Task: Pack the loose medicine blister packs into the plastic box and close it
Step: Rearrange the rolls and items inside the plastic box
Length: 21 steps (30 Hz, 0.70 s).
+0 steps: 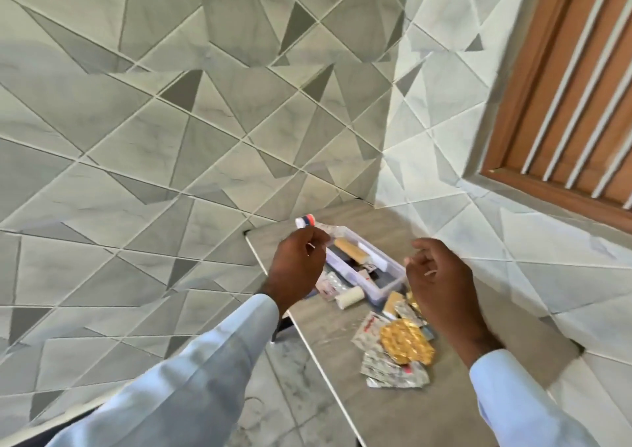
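A clear plastic box (383,284) stands open on the grey table (342,395), with a tan pack and white items inside. Its clear lid (333,230), with a white, red and blue clip at the corner, is tipped up at the far left. My left hand (297,269) pinches the lid's edge with curled fingers. My right hand (441,286) hovers just right of the box, fingers loosely curled and holding nothing. A gold blister pack (407,344) lies on several silver blister packs (393,373) in front of the box. More packs (330,286) and a white roll (349,299) lie at its left.
The table sits in a corner between two tiled walls (171,122). A brown wooden window frame (564,87) with white bars is at the upper right. The table's left edge (321,371) drops to a marbled floor (294,395).
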Each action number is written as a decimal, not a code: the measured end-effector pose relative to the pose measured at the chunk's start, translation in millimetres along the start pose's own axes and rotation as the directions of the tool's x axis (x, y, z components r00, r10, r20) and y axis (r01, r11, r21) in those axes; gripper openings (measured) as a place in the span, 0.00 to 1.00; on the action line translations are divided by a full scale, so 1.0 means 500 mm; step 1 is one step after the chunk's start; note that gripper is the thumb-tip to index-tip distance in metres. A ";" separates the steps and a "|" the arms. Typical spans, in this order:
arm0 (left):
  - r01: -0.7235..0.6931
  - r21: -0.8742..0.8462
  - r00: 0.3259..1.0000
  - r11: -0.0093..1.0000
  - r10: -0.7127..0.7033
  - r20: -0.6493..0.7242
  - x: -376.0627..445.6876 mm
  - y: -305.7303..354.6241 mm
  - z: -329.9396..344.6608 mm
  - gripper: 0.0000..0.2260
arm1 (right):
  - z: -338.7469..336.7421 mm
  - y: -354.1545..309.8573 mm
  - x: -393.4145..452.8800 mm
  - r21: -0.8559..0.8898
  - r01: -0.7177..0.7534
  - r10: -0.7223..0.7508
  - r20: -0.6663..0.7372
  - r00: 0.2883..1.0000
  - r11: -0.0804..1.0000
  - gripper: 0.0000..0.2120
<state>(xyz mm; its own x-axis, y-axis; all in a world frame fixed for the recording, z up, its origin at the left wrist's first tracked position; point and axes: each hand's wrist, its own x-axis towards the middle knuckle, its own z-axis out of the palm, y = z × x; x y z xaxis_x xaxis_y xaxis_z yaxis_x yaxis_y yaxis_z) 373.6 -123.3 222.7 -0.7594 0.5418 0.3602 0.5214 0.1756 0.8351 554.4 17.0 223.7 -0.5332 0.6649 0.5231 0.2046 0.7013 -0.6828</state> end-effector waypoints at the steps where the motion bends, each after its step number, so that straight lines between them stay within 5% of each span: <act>1: 0.007 0.014 1.000 1.000 -0.007 0.001 0.016 -0.028 -0.030 0.08 | 0.036 -0.010 0.002 0.004 -0.018 0.018 -0.003 1.000 1.000 0.11; 7: 0.051 0.070 0.998 0.996 -0.054 0.043 0.144 -0.159 -0.133 0.08 | 0.210 -0.039 0.024 -0.002 -0.110 0.110 -0.002 0.994 0.994 0.10; 17: 0.162 0.081 0.982 0.983 -0.169 0.090 0.374 -0.334 -0.050 0.07 | 0.410 0.077 0.162 -0.025 -0.279 0.280 0.103 0.954 0.960 0.09; 21: 0.153 0.210 0.939 0.966 -0.208 0.274 0.438 -0.410 -0.014 0.09 | 0.488 0.116 0.232 -0.073 -0.365 0.372 0.188 0.909 0.928 0.10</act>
<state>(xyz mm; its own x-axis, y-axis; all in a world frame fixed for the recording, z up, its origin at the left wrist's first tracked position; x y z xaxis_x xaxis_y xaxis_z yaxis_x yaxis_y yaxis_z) 97.8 -46.4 133.0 -0.7149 0.6974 0.0504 0.4690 0.4248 0.7743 303.9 71.9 120.3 -0.5625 0.8172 0.1257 0.4448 0.4273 -0.7872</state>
